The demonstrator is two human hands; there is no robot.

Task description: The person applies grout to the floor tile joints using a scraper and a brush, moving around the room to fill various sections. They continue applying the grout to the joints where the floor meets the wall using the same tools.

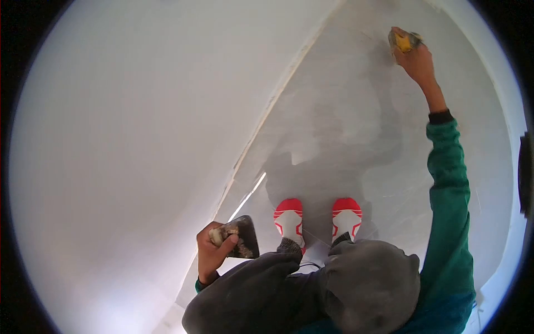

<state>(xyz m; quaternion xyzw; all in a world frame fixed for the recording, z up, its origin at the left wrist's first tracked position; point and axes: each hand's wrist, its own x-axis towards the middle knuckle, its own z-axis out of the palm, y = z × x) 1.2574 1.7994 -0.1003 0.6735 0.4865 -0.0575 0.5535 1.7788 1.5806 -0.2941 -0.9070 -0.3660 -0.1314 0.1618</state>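
Note:
My left hand is closed around the pale handle of a wide putty knife, thumb on top. Its dark blade is smeared with beige residue, and it is held above the floor near my left knee. Stretched far forward, my right hand grips a yellow and dark grey, hand-sized tool against the grey floor. The fingers cover much of that tool, so its exact kind does not show.
A smooth white wall runs along the left, meeting the floor at a rough beige edge. Another pale wall curves along the right, with a dark object beside it. My feet in red-and-white socks are on the floor.

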